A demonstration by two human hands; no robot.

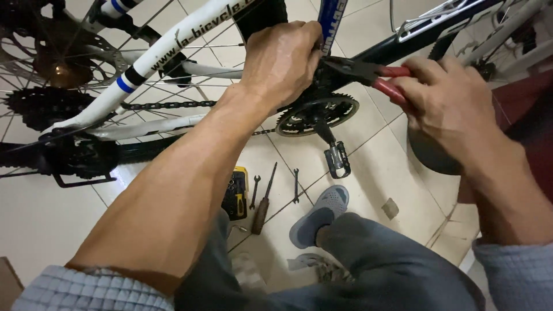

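Note:
A white and dark blue bicycle frame (pixel 173 43) stands in front of me with its chainring (pixel 317 114), crank and pedal (pixel 337 159) in the middle. My left hand (pixel 282 57) grips the frame just above the chainring, fingers curled around the tube. My right hand (pixel 446 98) is shut on the red handles of pliers (pixel 368 72), whose dark jaws reach to the frame right beside my left fingers. What the jaws bite on is hidden.
The rear wheel with cassette (pixel 37 106), disc rotor (pixel 63 57) and chain (pixel 167 105) fills the left. On the tiled floor lie a yellow bit case (pixel 236 193), two small wrenches (pixel 295 185) and a screwdriver (pixel 262 201). My grey shoe (pixel 319 214) rests below the pedal.

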